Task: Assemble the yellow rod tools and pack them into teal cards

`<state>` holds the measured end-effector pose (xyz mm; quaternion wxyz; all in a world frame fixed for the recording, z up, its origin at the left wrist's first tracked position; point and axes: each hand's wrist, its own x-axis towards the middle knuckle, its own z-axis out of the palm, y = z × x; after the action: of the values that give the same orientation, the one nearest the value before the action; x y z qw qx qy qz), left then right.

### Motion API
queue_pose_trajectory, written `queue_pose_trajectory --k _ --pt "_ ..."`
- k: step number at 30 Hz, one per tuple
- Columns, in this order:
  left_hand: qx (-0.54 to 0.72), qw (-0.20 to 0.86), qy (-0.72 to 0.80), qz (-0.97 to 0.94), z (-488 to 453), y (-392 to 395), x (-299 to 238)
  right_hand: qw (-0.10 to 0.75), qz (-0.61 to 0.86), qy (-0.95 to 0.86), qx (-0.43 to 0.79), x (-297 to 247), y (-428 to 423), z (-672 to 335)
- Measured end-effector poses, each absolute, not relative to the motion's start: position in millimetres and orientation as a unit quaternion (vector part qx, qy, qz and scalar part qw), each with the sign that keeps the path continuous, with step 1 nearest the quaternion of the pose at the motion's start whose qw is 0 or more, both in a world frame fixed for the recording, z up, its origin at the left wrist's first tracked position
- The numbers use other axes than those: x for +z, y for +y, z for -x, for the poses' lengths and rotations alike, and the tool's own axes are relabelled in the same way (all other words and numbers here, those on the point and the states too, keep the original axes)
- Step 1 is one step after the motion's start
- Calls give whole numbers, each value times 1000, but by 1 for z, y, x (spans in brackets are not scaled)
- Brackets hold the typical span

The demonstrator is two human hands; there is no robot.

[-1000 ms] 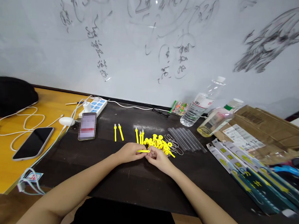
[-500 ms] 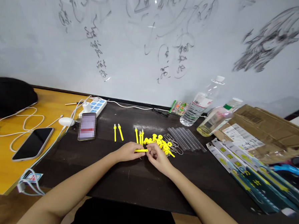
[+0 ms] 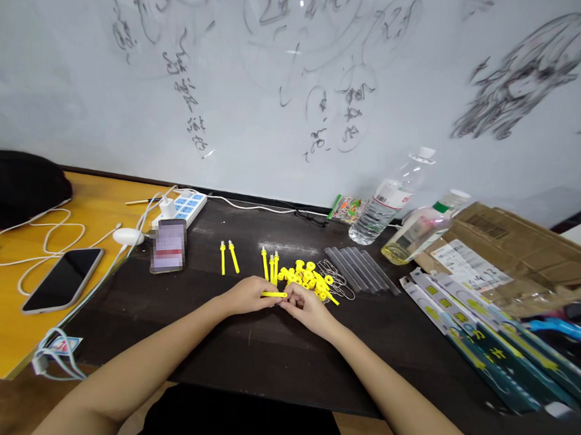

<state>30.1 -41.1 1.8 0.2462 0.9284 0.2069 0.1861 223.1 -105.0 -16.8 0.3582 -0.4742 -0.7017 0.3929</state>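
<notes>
Between the finger and thumb of my left hand point(image 3: 246, 295) lies a flat yellow plastic stick point(image 3: 274, 294) with a small hole at its right end. My right hand point(image 3: 305, 305) is closed in a pinch just beside that end; what its fingertips hold is too small to make out. Behind my hands is a heap of yellow plastic caps point(image 3: 307, 274) with thin metal wire loops point(image 3: 340, 281) to its right. Several yellow sticks with metal tips point(image 3: 265, 263) lie behind my left hand, and two more yellow sticks point(image 3: 233, 257) lie farther left.
Clear plastic tubes point(image 3: 359, 269) lie right of the wire loops. A water bottle point(image 3: 380, 209), a bottle of yellow liquid point(image 3: 413, 237), a cardboard box point(image 3: 511, 251) and packaged items point(image 3: 471, 325) stand or lie right. Phones point(image 3: 62, 279), cables and a power strip point(image 3: 191, 206) lie left.
My right fingertips have shifted slightly left and down and drawn together near the stick's holed end. The stick has tilted slightly in my left hand.
</notes>
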Motion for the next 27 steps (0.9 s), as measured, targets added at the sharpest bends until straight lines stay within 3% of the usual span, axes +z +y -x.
queue_pose_trajectory --k 11,17,24,27 --pt "167 114 246 -948 -22 -40 5 385 483 -688 381 -16 -101 -229" --pt "171 132 243 -946 -24 -40 3 389 472 -684 398 -16 -100 -233" --pt "156 275 254 -914 -25 -39 6 370 483 -709 357 -17 -101 -232" --pt "140 273 261 -915 -25 -41 9 363 493 -718 332 -17 -102 -231"
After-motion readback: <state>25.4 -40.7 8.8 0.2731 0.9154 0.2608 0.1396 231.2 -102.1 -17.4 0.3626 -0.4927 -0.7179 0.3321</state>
